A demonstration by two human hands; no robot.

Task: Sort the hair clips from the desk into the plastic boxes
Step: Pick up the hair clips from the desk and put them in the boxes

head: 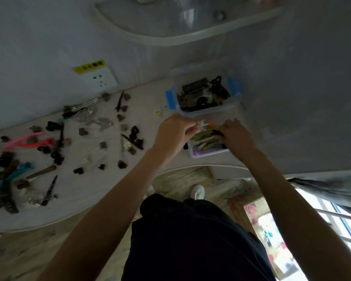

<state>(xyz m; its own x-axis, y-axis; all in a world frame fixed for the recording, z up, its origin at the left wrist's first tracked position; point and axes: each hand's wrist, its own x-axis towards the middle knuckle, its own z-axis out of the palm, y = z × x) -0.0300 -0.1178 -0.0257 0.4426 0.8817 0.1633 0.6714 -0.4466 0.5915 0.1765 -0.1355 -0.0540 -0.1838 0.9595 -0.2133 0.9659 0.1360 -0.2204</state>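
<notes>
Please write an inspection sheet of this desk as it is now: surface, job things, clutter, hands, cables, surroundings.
Surface: pale desk, curved front edge, against a wall.
Job's things: many clips loose on the desk's left part; far box with blue latches holds dark clips; near box holds coloured clips.
Clutter: nothing seen besides the clips.
Grips: left hand pinches a small pale clip above the near box; right hand is at the box's right side, its fingers hidden.
Cables: nothing seen.
Surroundings: wall socket with yellow label; shelf above; window and curtain at right.
</notes>
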